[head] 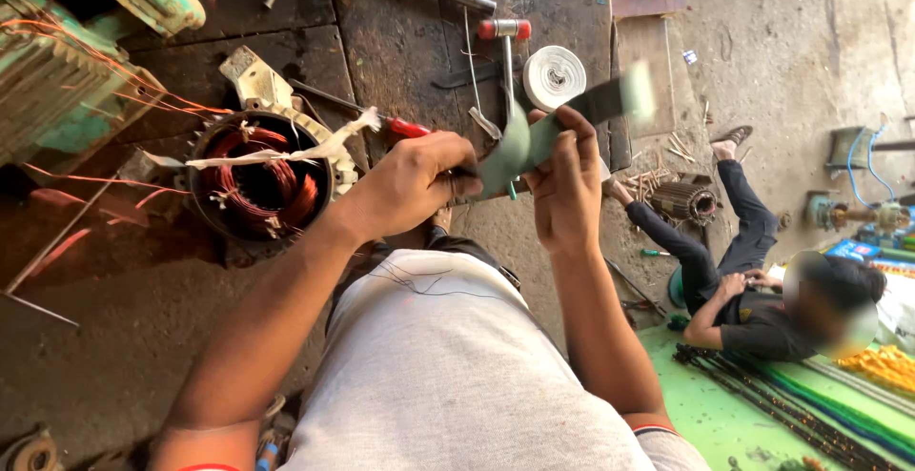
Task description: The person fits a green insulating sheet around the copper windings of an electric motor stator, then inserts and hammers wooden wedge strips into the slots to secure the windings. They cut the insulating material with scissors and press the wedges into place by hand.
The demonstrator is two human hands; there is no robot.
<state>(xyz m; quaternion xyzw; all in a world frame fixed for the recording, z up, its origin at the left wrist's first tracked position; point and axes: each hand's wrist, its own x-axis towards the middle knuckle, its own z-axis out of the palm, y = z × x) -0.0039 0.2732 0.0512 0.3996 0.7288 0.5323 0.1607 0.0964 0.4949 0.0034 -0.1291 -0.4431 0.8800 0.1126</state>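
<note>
Head view: both hands are raised above the dark, oily bench, working one strip of grey-green sheet. The left hand has its grip pressed together on the near end of the strip, thumb and fingers pinching it. The right hand pinches the strip further along, fingers curled over its top edge, and the free end sticks up and to the right, blurred. The strip hangs in the air between the two hands, clear of the bench.

Left of the hands, a motor stator with copper-red windings sits on the bench, with a frayed white cord lying across it. Behind the hands lie a roll of white tape and a small hammer with a red head. At the right, another person sits on the floor beside a second wound motor core
</note>
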